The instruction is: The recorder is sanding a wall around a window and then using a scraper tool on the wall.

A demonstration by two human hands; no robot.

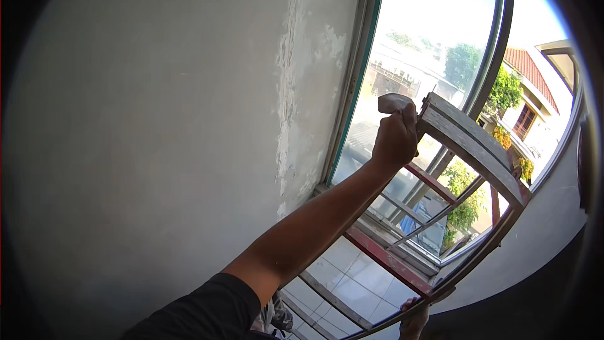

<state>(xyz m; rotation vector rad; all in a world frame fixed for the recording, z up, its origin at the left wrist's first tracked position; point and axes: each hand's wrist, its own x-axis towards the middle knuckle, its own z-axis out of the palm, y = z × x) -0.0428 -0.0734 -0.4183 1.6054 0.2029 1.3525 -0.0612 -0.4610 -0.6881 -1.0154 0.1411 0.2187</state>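
My left arm, in a black sleeve, stretches up across the middle of the view. Closed in a fist beside the top of a stepladder (pixel 472 151), my left hand (pixel 396 137) grips a scraper (pixel 394 102) with a wide, greyish blade; its handle is hidden in the fist. Low in the view, my right hand (pixel 414 321) is wrapped around the ladder's right rail. The ladder has a grey, worn top, reddish steps and thin grey cross bars. My forearm covers part of its left side.
On the left rises a grey wall (pixel 157 119) with a vertical strip of cracked, peeling plaster (pixel 287 88). A tall window (pixel 434 25) stands beyond the ladder, with trees and houses outside. Below lies a white tiled floor (pixel 355 271). A curved pale wall (pixel 503 264) is at right.
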